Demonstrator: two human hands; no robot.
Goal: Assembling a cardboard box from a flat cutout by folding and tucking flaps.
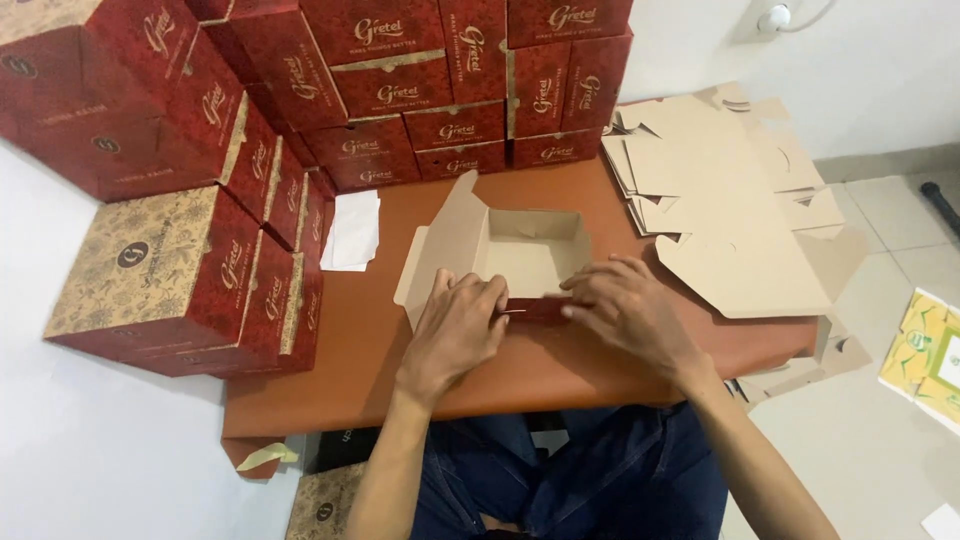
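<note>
- Box (pixel 530 250) half folded on my table (pixel 350 340).
- Left hand (pixel 455 325) and right hand (pixel 625 305) both pinching its front wall.
- Flat blanks (pixel 720 190) stacked just right.

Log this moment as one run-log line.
left hand: pressing box front wall | right hand: pressing same wall | half-folded box: open, on brown table | flat blanks: stacked right

A small home-style packing room: assembled red-and-tan printed boxes (pixel 300 120) stacked against a plain white wall (pixel 860 70), a pile of flat unfolded cardboard blanks (pixel 720 190) on a low orange-brown table (pixel 600 360), pale floor tiles (pixel 880 430) beside it.
</note>
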